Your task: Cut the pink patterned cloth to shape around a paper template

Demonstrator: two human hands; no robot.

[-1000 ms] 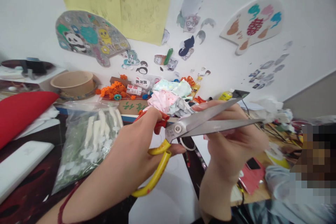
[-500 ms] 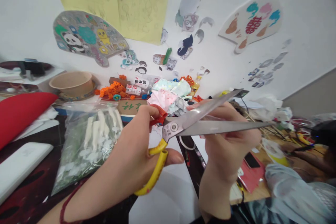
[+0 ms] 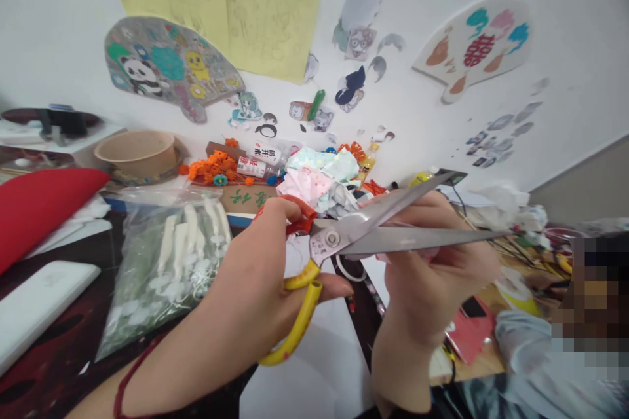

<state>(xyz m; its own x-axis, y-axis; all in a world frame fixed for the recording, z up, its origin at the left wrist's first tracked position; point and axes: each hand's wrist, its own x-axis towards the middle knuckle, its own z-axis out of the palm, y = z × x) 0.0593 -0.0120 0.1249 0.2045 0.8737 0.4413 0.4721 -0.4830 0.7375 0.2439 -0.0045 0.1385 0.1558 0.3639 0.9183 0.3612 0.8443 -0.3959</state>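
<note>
Scissors [image 3: 331,237] in left hand [image 3: 255,262]: pointed metal blades [image 3: 403,239], curved handle [image 3: 298,327]

Left fingers [image 3: 338,287] hold scissors [image 3: 332,237], blades [image 3: 417,237] parted; right fingers [image 3: 432,211] behind blades.

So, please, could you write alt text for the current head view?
A person's left hand holds open scissors in front of their right hand. A clear plastic bag lies on the dark table; two fan-shaped decorations hang on the wall.
</note>
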